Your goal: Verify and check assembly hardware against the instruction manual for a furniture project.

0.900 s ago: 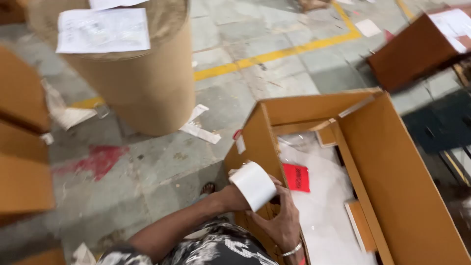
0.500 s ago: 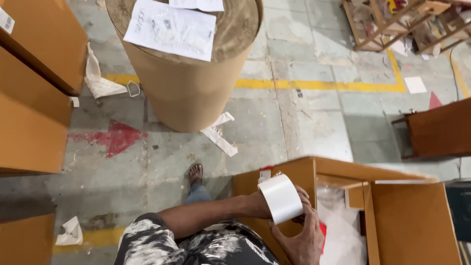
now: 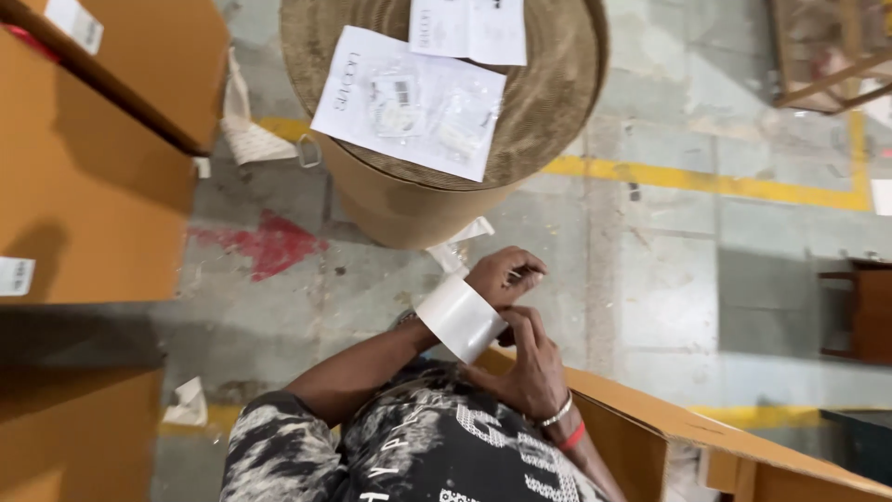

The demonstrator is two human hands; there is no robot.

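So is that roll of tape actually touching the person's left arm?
Touching. The head view shows the tape roll ringed around the left wrist like a bracelet, just behind the left hand.

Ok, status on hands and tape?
Left hand curled, tape roll ringing its wrist. Right hand touching the roll. Open carton edge just beneath.
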